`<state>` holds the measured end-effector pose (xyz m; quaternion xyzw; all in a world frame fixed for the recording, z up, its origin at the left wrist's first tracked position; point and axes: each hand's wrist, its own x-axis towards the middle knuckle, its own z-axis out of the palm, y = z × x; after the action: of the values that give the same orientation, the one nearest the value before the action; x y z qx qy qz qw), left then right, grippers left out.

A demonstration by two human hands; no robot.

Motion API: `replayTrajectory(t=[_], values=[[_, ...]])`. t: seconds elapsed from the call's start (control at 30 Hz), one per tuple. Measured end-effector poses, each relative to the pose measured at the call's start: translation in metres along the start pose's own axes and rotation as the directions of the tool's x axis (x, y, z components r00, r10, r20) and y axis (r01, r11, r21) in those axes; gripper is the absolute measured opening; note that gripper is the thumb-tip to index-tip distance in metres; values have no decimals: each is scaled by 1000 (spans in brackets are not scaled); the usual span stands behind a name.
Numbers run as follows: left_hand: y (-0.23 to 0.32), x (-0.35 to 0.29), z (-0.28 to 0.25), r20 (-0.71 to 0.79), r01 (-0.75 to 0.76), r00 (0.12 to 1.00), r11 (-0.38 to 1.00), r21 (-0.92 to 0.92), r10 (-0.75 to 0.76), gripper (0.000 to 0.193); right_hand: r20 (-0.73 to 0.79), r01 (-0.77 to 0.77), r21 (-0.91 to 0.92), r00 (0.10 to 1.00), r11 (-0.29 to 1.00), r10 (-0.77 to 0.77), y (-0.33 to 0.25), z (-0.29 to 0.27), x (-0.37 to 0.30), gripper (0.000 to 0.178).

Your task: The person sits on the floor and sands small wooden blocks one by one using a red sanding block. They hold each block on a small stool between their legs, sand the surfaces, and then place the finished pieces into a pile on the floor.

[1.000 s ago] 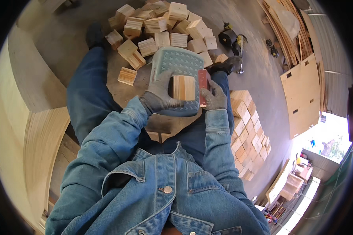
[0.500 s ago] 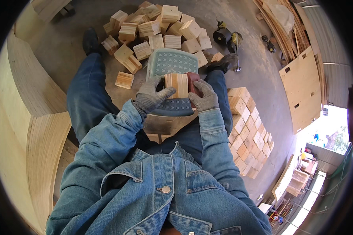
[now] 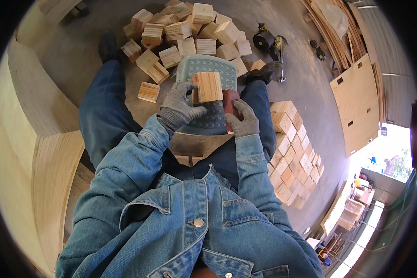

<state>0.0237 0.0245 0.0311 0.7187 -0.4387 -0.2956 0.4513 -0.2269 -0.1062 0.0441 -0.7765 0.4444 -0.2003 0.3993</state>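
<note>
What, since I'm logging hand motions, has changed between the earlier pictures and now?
The laminated wooden block moved forward, and the left hand now has its thumb clear of it. The red block, still in the right hand, shifted slightly backward. The step stool, scattered wooden blocks and block stack stayed put.

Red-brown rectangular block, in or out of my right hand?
In: the gray-gloved right hand clasps the red-brown rectangular block with thumb and fingers.
</note>
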Motion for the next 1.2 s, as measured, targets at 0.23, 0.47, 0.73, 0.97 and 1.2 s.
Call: replayTrajectory(t=[0.23, 0.47, 0.73, 0.97, 1.2], values=[[-16, 20, 15, -48, -2, 999, 964, 264, 15, 131, -194, 124, -23, 973, 992, -127, -30, -6, -16, 61], [-9, 32, 16, 12, 55, 998, 987, 148, -58, 120, -60, 227, -459, 957, 859, -285, -67, 21, -29, 61], [-15, 33, 16, -30, -2, 1000, 995, 96, 5, 107, -19, 247, -648, 941, 720, -339, -98, 42, 9, 52], [-23, 33, 20, -38, -4, 999, 987, 159, 10, 112, -66, 175, -616, 960, 768, -272, -110, 52, 95, 53], [-16, 32, 16, -19, 21, 1000, 987, 157, -19, 109, -44, 293, -457, 936, 840, -351, -67, 26, 36, 58]])
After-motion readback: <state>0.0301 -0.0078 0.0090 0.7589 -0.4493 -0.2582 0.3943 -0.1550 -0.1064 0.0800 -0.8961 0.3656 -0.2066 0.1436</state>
